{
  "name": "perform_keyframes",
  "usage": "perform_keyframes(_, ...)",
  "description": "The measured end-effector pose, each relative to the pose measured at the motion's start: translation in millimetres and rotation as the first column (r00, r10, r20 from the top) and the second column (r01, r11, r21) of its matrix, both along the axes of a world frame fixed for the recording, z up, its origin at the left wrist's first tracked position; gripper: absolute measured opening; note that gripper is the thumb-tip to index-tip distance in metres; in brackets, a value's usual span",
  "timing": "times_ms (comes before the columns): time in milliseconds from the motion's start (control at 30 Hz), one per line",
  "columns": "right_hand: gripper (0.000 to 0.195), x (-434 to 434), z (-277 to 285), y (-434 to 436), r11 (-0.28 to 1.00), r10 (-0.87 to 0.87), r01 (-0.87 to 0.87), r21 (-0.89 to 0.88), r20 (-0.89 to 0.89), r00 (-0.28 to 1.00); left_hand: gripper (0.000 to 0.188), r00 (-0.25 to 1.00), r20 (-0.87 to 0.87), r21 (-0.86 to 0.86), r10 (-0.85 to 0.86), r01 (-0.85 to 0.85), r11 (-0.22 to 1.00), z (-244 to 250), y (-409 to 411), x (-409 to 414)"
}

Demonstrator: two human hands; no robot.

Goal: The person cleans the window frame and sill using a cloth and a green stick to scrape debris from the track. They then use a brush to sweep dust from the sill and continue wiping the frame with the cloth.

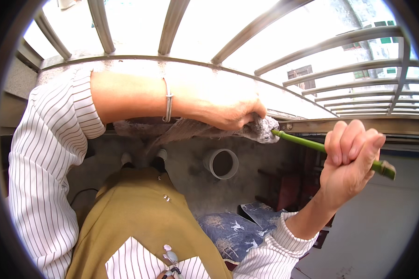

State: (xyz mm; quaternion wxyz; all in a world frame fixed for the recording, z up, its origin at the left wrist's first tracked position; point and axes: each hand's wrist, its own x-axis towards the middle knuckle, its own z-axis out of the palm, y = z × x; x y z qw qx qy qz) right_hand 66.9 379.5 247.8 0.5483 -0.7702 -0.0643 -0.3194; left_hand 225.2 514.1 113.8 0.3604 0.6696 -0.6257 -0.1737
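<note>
My right hand (352, 157) is wrapped around a green bamboo stick (300, 140), whose cut end sticks out past the fist. At its other end the stick meets a bunched grey cloth (265, 129); whether it runs on inside the folds is hidden. My left hand (242, 111) grips that cloth from above, fingers curled into it. The rest of the cloth hangs along the window ledge under my left forearm. Strong light washes out part of the left hand and the sill behind it.
Metal window bars (169, 28) rise beyond the ledge. On the floor below stands a white bucket (235, 164) with a dark inside. A blue patterned cushion or cloth (227, 232) lies at lower right, near dark red wooden furniture (288, 190). A pale wall (380, 223) borders the right side.
</note>
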Motion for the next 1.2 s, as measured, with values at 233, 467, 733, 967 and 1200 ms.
perform_keyframes(233, 0.051, 55.3, 1.7, 0.5, 0.987, -0.137, 0.146, 0.073, -0.116, 0.984, 0.023, 0.974, -0.228, -0.130, 0.000, -0.031, 0.991, -29.8, -14.3, 5.1)
perform_keyframes(467, 0.042, 25.9, -3.5, -5.7, 0.939, -0.038, 0.028, 0.342, 0.024, 0.999, 0.026, 0.996, -0.074, -0.058, -0.056, 0.052, 0.997, -14.5, 58.6, 21.7)
perform_keyframes(733, 0.046, 15.9, -68.7, 43.8, 0.686, 0.036, -0.105, 0.720, 0.110, 0.993, 0.019, 0.980, 0.138, 0.085, 0.141, -0.153, 0.985, 29.3, 233.2, 34.0)
perform_keyframes(967, 0.048, 95.1, -111.6, 201.0, 0.425, 0.303, -0.312, 0.850, 0.191, 0.934, 0.021, 0.798, 0.299, 0.252, 0.523, -0.594, 0.764, 75.6, 351.6, 13.8)
perform_keyframes(1200, 0.047, 132.9, -83.4, 264.0, 0.017, 0.432, -0.554, 0.832, 0.494, 0.754, 0.035, 0.610, 0.223, -0.206, 0.760, -0.733, 0.648, 115.8, 399.2, -12.1)
